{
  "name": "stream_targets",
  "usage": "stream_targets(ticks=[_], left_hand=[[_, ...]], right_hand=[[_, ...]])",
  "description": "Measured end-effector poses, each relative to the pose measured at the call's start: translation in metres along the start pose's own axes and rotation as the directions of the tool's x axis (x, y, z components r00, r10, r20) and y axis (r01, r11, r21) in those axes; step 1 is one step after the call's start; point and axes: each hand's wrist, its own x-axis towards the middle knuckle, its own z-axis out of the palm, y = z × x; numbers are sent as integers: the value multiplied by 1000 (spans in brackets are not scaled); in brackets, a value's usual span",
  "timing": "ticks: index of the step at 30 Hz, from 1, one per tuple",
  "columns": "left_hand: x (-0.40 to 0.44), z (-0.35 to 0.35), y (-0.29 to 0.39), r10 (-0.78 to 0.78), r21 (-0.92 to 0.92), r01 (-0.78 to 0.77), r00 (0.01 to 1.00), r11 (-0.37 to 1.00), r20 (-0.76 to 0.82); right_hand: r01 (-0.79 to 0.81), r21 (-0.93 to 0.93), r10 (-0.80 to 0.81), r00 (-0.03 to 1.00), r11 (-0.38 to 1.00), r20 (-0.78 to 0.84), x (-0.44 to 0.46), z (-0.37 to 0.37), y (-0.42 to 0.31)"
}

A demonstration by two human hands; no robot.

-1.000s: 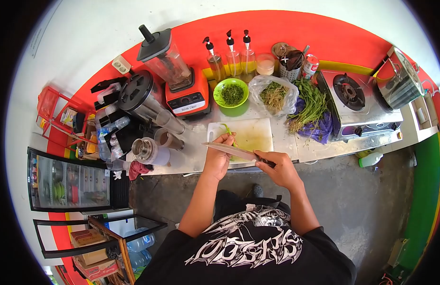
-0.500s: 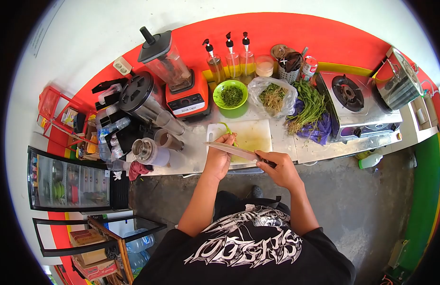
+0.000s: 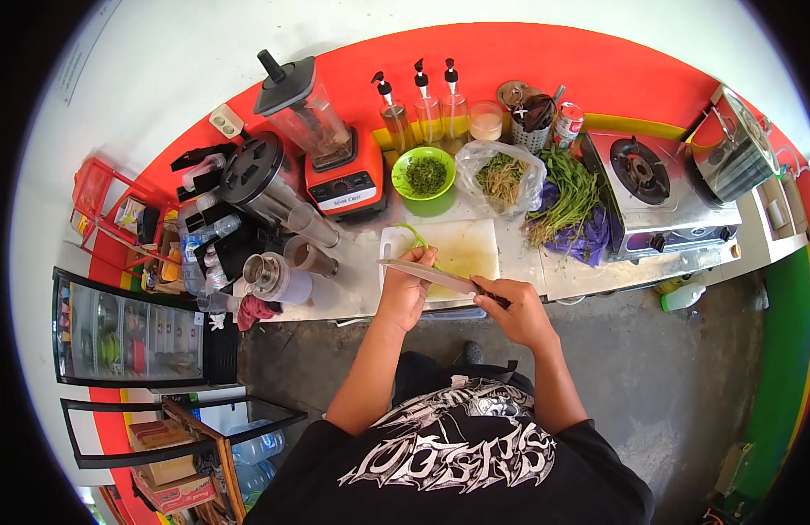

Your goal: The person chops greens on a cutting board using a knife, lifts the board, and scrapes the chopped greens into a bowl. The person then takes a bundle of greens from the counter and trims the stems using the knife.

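Note:
My right hand [image 3: 515, 311] is wrapped round the dark handle of a kitchen knife [image 3: 435, 276], whose blade points left. My left hand [image 3: 406, 284] is closed on a green stem [image 3: 411, 233] that curls up past the fingers, just above the blade. Both hands are over the near side of a white cutting board [image 3: 476, 247]. Behind the board stands a green bowl [image 3: 427, 206] of chopped greens. To its right is a clear plastic bag [image 3: 527, 188] with cut stalks and roots. Leafy green stems [image 3: 569, 197] lie on a purple bag [image 3: 587, 236].
A red blender [image 3: 343, 179], a steel flask [image 3: 266, 273] and plastic cups [image 3: 311, 225] crowd the left of the counter. Pump bottles [image 3: 427, 114] line the wall. At the right stands a gas stove [image 3: 660, 197] with a large pot [image 3: 733, 144].
The green stem's tip has shifted slightly left and lies lower over the board. The knife and both hands stay almost in place.

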Motion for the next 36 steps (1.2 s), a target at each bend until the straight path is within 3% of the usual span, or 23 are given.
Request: stream_targets(ticks=[9,15,20,26,36], left_hand=[[-9,9,-6,25,-47,-23,999,999,42],[-14,15,-1,0,-197,0,1000,980,4],[-10,10,-4,43,-60,-41,999,997,32],[-16,8,-12,-36,-104,39,999,994,29],[-23,10,-6,-9,-75,16,996,997,90]], right_hand=[[54,-22,-55,998,998,-32,-1,4,-1],[29,13,-28,999,999,-37,-5,3,2],[18,29,-16,998,999,-53,-8,0,0],[27,40,-27,1000,999,-5,-8,-3,-2],[73,63,-73,997,995,-2,-1,4,-1]])
